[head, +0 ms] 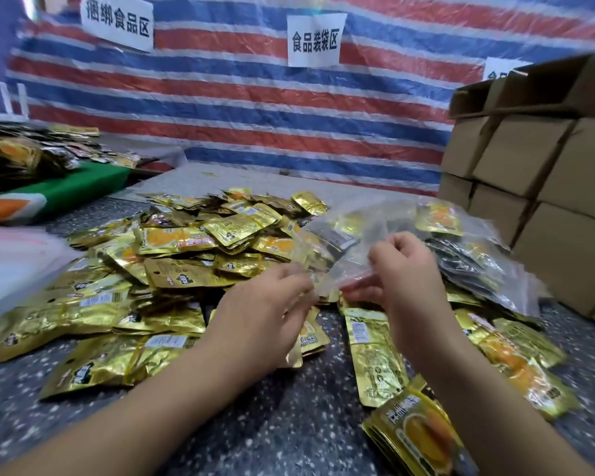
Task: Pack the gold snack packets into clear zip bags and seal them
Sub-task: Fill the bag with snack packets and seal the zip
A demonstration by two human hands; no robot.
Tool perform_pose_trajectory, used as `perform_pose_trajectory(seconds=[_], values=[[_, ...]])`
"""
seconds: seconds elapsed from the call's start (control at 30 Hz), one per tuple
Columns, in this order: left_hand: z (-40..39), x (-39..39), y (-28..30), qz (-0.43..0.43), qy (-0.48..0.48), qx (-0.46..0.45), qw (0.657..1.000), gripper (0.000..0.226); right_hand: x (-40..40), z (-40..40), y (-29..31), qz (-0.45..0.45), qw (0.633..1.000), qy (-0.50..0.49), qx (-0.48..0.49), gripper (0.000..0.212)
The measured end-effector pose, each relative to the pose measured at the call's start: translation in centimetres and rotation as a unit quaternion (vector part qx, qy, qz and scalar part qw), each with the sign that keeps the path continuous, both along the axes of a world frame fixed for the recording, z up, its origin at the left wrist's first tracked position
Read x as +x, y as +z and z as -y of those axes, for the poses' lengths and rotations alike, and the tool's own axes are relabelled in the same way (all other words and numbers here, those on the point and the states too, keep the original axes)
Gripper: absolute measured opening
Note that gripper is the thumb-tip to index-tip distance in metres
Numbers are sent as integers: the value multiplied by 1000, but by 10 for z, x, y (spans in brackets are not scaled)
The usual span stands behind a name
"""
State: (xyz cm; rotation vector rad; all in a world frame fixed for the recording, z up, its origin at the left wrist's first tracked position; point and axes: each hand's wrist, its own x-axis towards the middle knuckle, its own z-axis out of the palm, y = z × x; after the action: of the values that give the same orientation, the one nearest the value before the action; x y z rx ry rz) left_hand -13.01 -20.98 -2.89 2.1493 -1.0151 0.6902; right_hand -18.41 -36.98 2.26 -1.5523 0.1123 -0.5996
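Both hands up over the bench (289, 424). Left hand (265, 304) and right hand (406, 269) each pinch the mouth of a clear zip bag (344, 235) between them. Gold snack packets (172, 269) heaped just beyond left hand.

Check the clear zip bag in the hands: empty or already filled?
Apparently empty: the clear zip bag looks flat, and the packet pile shows through it; blur prevents certainty.
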Motion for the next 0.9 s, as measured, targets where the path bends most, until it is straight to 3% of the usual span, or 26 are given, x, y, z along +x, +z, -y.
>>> perform_pose_trajectory(seconds=[0.07,0.13,0.2,0.27,0.37,0.47,0.6,0.73,0.8,0.83,0.9], values=[[-5,7,4,5,-10,-32,999,13,0,7,1,12,991,-82,-103,14],[-10,15,10,-7,-40,-40,998,23,1,15,6,37,959,-149,-238,38],[-17,18,21,-26,-81,-33,996,36,1,21,16,72,930,-152,-328,64],[-24,16,39,-13,-119,-30,992,36,1,24,29,99,915,-123,-371,67],[-31,13,71,12,-148,-58,987,37,4,27,55,89,929,-74,-353,42],[-33,21,100,-77,-172,-132,973,54,12,30,82,4,968,-6,-252,17],[-33,40,105,-211,-142,-206,945,50,23,35,88,-156,958,70,-231,15],[-34,58,78,-320,-168,-232,903,44,31,35,73,-194,954,121,-191,22],[-33,64,66,-321,-157,-267,895,46,37,36,66,-178,962,82,-190,31],[-32,66,61,-296,-141,-276,904,48,39,38,62,-145,959,23,-242,37],[-32,68,54,-219,-106,-282,928,51,40,36,55,-2,910,-150,-386,37]])
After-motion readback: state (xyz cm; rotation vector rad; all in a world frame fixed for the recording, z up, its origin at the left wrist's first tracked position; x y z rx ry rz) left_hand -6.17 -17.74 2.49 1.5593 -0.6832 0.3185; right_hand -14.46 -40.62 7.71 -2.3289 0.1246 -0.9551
